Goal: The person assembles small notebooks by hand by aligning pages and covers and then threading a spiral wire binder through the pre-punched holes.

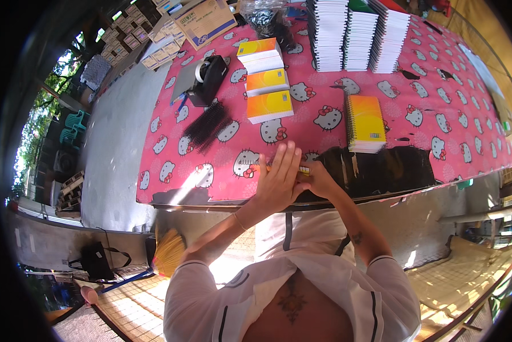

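Note:
At the table's near edge, a small yellow-orange notebook (305, 170) lies mostly hidden beneath my hands. My left hand (279, 175) rests on top of it, fingers stretched out and pressed flat. Curled around its right end is my right hand (320, 181), thumb toward me. A bit of wire coil (246, 163) pokes out left of my fingers. Farther right stands a stack of spiral-bound yellow notebooks (365, 121). Ahead to the left sit stacks of yellow-covered pads (269, 107), with a pile of loose black coils (207, 126) beside them.
A black tape dispenser (208, 82) stands at the left of the pink patterned table cover (301, 122). Tall stacks of spiral notebooks (330, 37), a cardboard box (204, 24) and a clear plastic bag (265, 20) line the far side. A broom (169, 253) leans below left.

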`<action>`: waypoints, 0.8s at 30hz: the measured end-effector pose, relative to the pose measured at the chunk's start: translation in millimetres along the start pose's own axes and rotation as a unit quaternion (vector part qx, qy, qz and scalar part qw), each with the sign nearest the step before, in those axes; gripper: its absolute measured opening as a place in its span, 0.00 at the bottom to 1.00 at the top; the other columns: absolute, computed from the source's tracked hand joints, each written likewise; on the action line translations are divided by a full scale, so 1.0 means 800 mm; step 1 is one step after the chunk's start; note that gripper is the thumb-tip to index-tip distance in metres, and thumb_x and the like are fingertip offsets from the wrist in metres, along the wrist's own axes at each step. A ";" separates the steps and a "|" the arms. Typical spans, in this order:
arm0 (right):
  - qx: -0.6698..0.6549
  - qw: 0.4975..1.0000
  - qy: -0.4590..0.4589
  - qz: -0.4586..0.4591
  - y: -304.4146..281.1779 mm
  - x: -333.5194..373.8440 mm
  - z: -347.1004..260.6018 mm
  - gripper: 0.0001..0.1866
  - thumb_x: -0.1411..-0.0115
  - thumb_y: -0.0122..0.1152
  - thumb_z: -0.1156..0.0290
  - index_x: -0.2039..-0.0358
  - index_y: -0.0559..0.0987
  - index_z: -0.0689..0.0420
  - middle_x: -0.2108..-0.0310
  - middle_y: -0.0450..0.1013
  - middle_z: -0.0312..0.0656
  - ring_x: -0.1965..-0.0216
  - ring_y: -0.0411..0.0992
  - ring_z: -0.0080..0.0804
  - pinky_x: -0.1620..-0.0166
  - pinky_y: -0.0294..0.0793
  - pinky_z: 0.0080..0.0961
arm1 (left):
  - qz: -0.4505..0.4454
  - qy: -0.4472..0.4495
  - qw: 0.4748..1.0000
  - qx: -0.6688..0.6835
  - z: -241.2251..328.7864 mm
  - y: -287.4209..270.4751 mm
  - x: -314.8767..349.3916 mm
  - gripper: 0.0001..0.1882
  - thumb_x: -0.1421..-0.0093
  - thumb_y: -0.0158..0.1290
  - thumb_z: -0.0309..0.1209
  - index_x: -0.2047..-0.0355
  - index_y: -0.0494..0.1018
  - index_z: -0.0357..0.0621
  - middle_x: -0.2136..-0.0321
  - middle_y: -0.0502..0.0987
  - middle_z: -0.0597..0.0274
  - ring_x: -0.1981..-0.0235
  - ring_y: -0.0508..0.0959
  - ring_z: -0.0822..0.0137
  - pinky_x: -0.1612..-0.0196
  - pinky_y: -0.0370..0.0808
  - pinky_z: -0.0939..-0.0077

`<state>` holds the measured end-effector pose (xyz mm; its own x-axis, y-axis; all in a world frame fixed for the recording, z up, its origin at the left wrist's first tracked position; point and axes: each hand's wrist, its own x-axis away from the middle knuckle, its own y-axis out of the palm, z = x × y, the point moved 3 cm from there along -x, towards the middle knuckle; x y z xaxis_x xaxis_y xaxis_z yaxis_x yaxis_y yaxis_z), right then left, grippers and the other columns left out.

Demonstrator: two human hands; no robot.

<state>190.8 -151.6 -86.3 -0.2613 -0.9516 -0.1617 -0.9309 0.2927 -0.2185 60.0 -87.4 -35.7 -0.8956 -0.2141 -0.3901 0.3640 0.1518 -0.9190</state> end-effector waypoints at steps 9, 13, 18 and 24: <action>0.048 0.999 0.014 -0.003 -0.009 0.002 -0.030 0.14 0.42 0.67 0.67 0.61 0.80 0.65 0.70 0.77 0.55 0.69 0.78 0.48 0.63 0.75 0.34 | 0.106 -0.007 0.981 0.165 -0.016 -0.022 -0.012 0.12 0.39 0.59 0.34 0.55 0.77 0.49 0.57 0.80 0.67 0.45 0.75 0.61 0.33 0.41 0.31; 0.113 0.990 -0.085 0.010 -0.025 0.006 -0.055 0.17 0.44 0.70 0.67 0.59 0.81 0.64 0.64 0.79 0.54 0.64 0.79 0.46 0.59 0.76 0.33 | 0.111 -0.036 0.969 0.216 -0.012 -0.025 -0.015 0.08 0.42 0.61 0.31 0.62 0.77 0.50 0.64 0.80 0.70 0.51 0.79 0.64 0.31 0.42 0.35; 0.009 0.999 -0.033 -0.018 -0.073 0.018 -0.061 0.12 0.42 0.68 0.76 0.58 0.82 0.63 0.62 0.81 0.44 0.61 0.80 0.28 0.57 0.78 0.24 | 0.106 -0.041 0.964 0.242 -0.011 -0.027 -0.016 0.10 0.44 0.63 0.27 0.62 0.77 0.50 0.64 0.81 0.68 0.54 0.80 0.65 0.30 0.42 0.42; 0.036 0.993 -0.096 -0.051 -0.083 -0.001 -0.062 0.07 0.42 0.66 0.78 0.62 0.83 0.64 0.69 0.80 0.41 0.66 0.79 0.25 0.60 0.78 0.22 | 0.088 -0.038 0.959 0.266 -0.014 -0.023 -0.017 0.11 0.45 0.64 0.27 0.63 0.76 0.50 0.66 0.81 0.67 0.59 0.81 0.63 0.33 0.50 0.44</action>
<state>239.9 -175.2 -23.8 -0.1068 -0.9433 -0.3142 -0.9277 0.2082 -0.3100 62.1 -76.4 -12.6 -0.7950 -0.3026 -0.5258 0.6042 -0.3177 -0.7307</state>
